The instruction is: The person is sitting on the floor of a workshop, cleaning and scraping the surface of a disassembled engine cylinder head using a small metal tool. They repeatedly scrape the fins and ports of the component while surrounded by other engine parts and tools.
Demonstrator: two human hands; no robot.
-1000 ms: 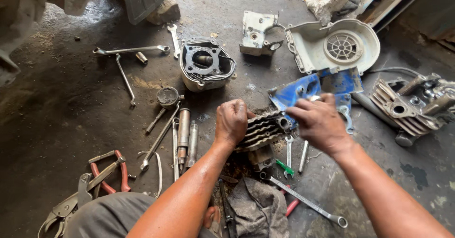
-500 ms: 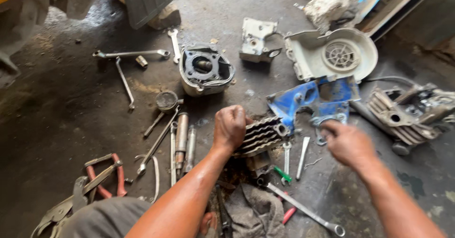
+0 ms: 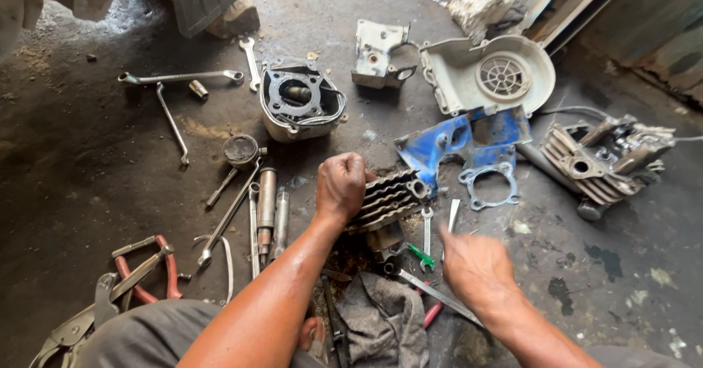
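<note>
The left hand [image 3: 340, 186] grips the finned cylinder [image 3: 387, 201] on the floor [image 3: 88, 163]; the right hand [image 3: 476, 265] hovers loosely curled, empty, over a long wrench [image 3: 432, 292].

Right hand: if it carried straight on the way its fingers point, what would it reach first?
The right hand points up-left at the small tools on the floor; likely first is the flat metal tool beside the small spanner, though depth is unclear.

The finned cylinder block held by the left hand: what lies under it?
Under the finned cylinder block, a dark metal part pokes out at its lower edge, above the grey rag. The left hand and the block itself cover the floor beneath, so nothing more shows.
</note>
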